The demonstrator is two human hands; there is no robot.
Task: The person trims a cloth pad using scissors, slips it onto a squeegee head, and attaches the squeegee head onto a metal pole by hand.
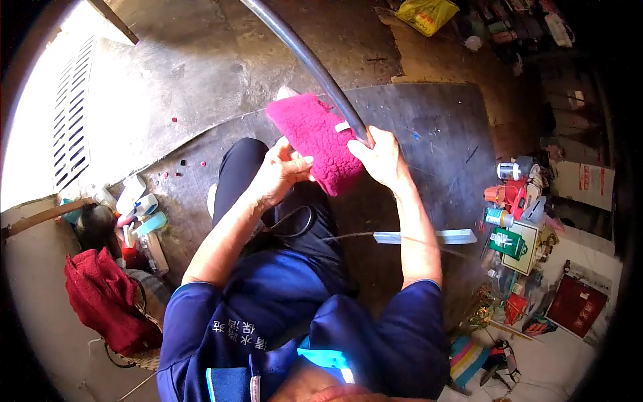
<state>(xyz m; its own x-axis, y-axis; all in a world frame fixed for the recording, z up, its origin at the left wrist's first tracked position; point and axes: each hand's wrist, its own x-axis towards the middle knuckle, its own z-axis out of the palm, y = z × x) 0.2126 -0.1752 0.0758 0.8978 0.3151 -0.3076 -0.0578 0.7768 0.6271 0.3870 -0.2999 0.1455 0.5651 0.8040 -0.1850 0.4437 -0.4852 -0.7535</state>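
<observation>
A fluffy magenta cloth piece (318,141) with a small white tag is held up between both hands, above my knees. My left hand (284,174) grips its lower left edge, thumb on top and fingers partly behind it. At its right edge is my right hand (383,157), closed with the thumb pressed near the end of a dark curved tube (308,60). The tube runs up and away past the cloth. How much of the cloth the right fingers hold is hidden.
A wicker basket (149,315) with dark red cloth (107,298) stands at lower left, near bottles and small items. A light blue bar (425,237) lies right of my legs. Boxes and bottles line the right side. A yellow bag (426,15) lies at the top.
</observation>
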